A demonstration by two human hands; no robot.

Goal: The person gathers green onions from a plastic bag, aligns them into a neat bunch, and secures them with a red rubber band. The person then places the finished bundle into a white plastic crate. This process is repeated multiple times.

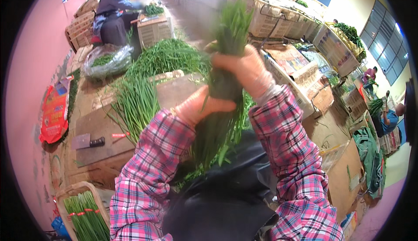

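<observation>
In front of my chest, both hands grip one thick bunch of green chives (233, 29), blurred by motion. My right hand (243, 68) wraps around it higher in the view. Lower down, my left hand (204, 105) clasps it, with long leaves hanging below toward my black apron (225, 205). Both hands wear pale, thin gloves. To the left, loose chives (138, 102) lie partly across a wooden board (98, 125). A cleaver (86, 141) rests flat on that board beside a short red strip (120, 135).
A large heap of chives (169, 53) lies ahead. Chives bound with red bands (85, 213) fill a tray (99, 197) at lower left. Plastic crates (267, 19) line the right, near cardboard (307, 74). A person (112, 9) sits ahead left; another (390, 120) is far right.
</observation>
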